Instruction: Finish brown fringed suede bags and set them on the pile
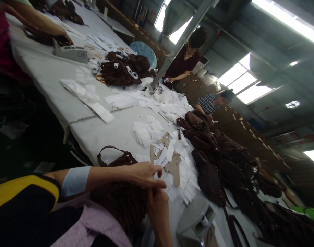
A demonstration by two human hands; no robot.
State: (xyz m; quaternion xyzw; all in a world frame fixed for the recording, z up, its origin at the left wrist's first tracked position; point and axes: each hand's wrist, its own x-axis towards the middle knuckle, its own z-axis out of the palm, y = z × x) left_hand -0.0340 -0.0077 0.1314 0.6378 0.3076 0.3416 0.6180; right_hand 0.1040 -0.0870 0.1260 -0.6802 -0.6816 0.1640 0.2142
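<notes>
My left hand (146, 174) reaches across from the left, its fingers bent and closed. Its fingertips meet those of my right hand (159, 207), which comes up from the bottom with its fingers bent together. Anything pinched between them is too small or hidden to make out. Beneath my left forearm lies a dark brown fringed handbag (121, 200), partly covered by the arm; its short strap shows beyond the forearm. Loose white paper strips (144, 132) and greyish-brown strips (176, 168) lie just past my hands.
More brown bags (208, 171) are heaped along the right, with another pile (121, 70) farther back. A grey dispenser-like object (195, 219) stands right of my right hand. A metal post (177, 48) rises from the table (90, 128). Co-workers are at left and behind.
</notes>
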